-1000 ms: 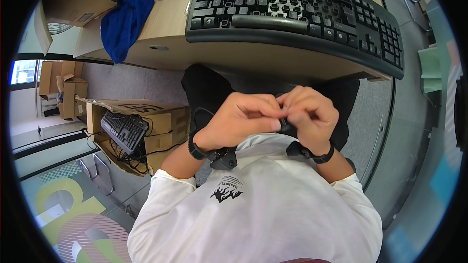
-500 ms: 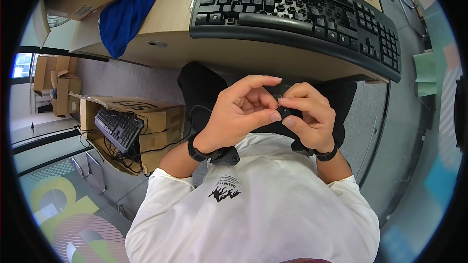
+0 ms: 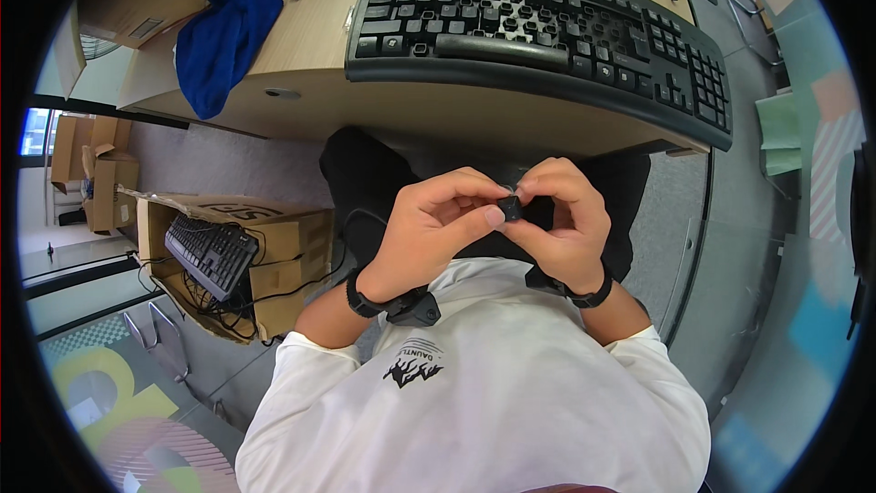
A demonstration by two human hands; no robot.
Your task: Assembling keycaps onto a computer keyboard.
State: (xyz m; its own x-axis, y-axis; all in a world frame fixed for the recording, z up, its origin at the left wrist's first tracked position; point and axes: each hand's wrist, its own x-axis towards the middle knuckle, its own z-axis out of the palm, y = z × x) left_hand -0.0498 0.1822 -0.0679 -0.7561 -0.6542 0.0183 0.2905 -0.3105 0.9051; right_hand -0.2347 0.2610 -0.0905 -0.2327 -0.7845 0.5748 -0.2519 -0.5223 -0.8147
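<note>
Wood-toned desk [image 3: 310,32] stands ahead. Black keyboard [image 3: 547,57] lies on desk, some key sockets [image 3: 420,49] bare. Blue cloth [image 3: 228,36] drapes over desk edge, left of keyboard. Left hand [image 3: 424,226] and right hand [image 3: 573,226] pinch small black keycap [image 3: 510,209] between them, apart from keyboard.

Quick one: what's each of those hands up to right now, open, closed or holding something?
Left hand: closed, holding a small black keycap.
Right hand: closed, holding the same keycap from the other side.
</note>
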